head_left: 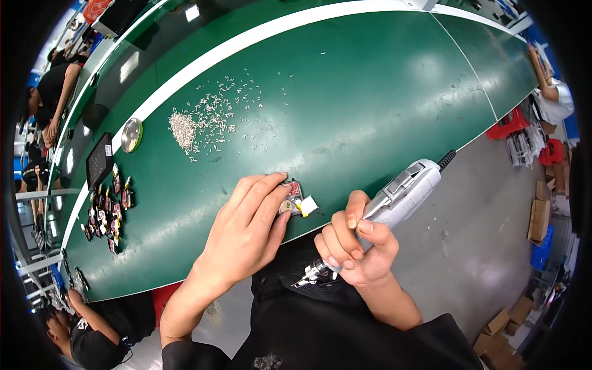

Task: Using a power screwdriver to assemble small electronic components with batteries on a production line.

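Head view: your left hand (246, 231) presses fingers flat on the small circuit board (292, 198) at the green bench (370, 92) edge, pinning it steady. Right hand (354, 246) is fisted around the grey electric screwdriver (394, 200), tip pointing back toward you.

Cardboard boxes (504, 327) sit on the grey floor at about four o'clock, brown and roughly cube-shaped, several bunched together near the rim. More flat brown cardboard (540, 217) stands at three o'clock, just above a blue crate (542, 246). Red crates (509, 125) lie at two o'clock beside the green table's edge, with a bundle of clear plastic-wrapped packs (524, 148) next to them. At nine o'clock, on the table, a dark rectangular tray (98, 161) carries a small white label (108, 150) at its upper corner. Nothing in view looks like a lit screen or a sign.
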